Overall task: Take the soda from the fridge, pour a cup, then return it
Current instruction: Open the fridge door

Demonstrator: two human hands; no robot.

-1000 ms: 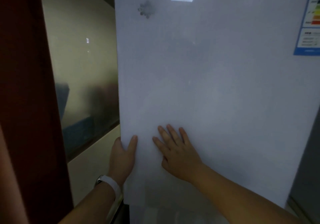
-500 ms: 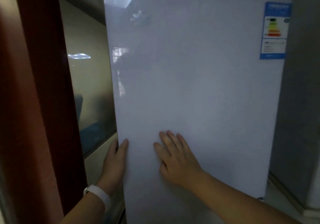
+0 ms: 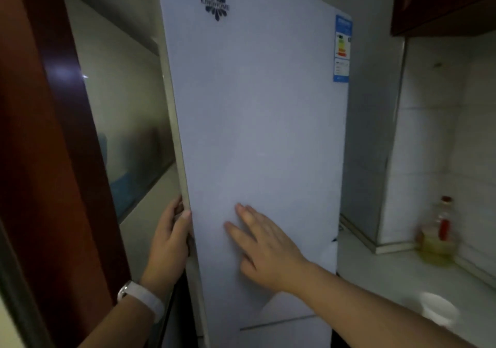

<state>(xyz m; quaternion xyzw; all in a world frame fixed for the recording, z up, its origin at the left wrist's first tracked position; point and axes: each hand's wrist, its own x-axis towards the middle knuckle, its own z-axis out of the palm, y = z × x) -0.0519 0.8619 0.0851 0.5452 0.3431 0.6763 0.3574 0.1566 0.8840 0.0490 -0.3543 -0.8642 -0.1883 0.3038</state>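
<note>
A tall white fridge door (image 3: 257, 122) fills the middle of the view, with a dark flower logo near its top and a blue energy label at its upper right. My left hand (image 3: 169, 237) grips the door's left edge, thumb on the front face. My right hand (image 3: 264, 243) presses flat on the door's lower front, fingers straight. A white cup (image 3: 437, 308) stands on the counter at the lower right. No soda is in view.
A dark red wooden frame (image 3: 53, 138) stands close on the left, with a glass pane beside it. A pale counter (image 3: 397, 275) runs to the right of the fridge, carrying a bottle of yellow oil (image 3: 438, 237) by the tiled wall. A dark cabinet hangs at top right.
The fridge door has swung towards its body and now faces me more squarely. The view has pulled back and right, bringing the counter, cup and oil bottle into sight. Both hands stay on the door.
</note>
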